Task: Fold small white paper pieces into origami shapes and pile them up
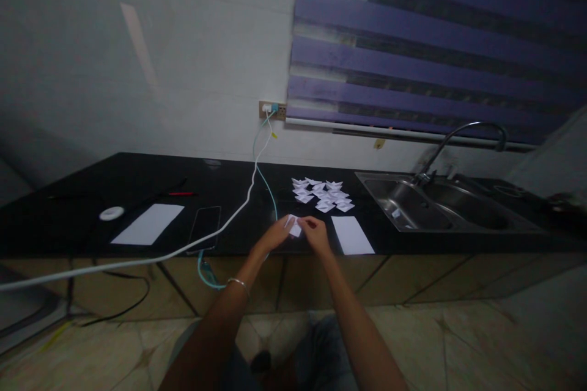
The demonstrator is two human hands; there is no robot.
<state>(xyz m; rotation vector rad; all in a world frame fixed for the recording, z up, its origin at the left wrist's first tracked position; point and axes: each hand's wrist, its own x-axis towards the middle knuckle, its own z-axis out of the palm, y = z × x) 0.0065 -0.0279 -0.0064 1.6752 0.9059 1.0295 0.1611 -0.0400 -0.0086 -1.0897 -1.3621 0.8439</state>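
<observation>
A small folded piece of white paper (pixel 296 229) is held between my two hands, just above the front of the black counter. My left hand (pixel 277 234) grips its left side, fingers closed on it. The fingers of my right hand (pixel 315 233) pinch its right edge. Behind them lies a cluster of several folded white paper boats (pixel 323 194). A flat white sheet (pixel 352 235) rests to the right of my right hand. Another white paper sheet (pixel 149 224) lies farther left on the counter.
A phone (pixel 204 227) with a cable lies left of my hands. A white cable (pixel 238 211) crosses the counter from the wall socket (pixel 273 110). A white tape roll (pixel 111 214) and a red pen (pixel 181 193) are at left. The sink (pixel 408 204) is at right.
</observation>
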